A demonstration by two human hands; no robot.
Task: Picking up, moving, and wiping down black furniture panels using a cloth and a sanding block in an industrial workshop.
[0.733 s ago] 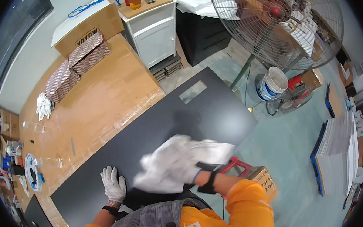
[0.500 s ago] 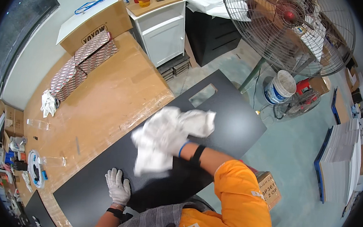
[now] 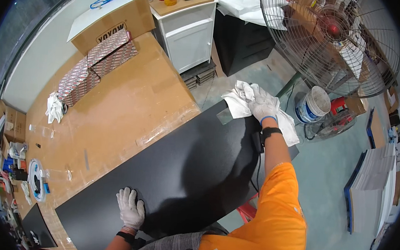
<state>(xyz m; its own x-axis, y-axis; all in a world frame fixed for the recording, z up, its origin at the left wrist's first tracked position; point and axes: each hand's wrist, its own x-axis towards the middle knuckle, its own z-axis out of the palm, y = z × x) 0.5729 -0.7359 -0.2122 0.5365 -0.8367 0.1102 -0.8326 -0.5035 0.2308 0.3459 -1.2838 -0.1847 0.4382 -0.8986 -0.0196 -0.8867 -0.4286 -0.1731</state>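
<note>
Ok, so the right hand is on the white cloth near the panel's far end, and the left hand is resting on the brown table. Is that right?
Not quite: the left hand is resting on the black panel, not the brown table, as the head view shows. The right hand is on the white cloth near the panel's far end.

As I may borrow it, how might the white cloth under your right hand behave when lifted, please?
The white cloth is probably floppy, as it creases and bunches beneath the right hand. Likely light too, since its spread edges look thin.
</note>
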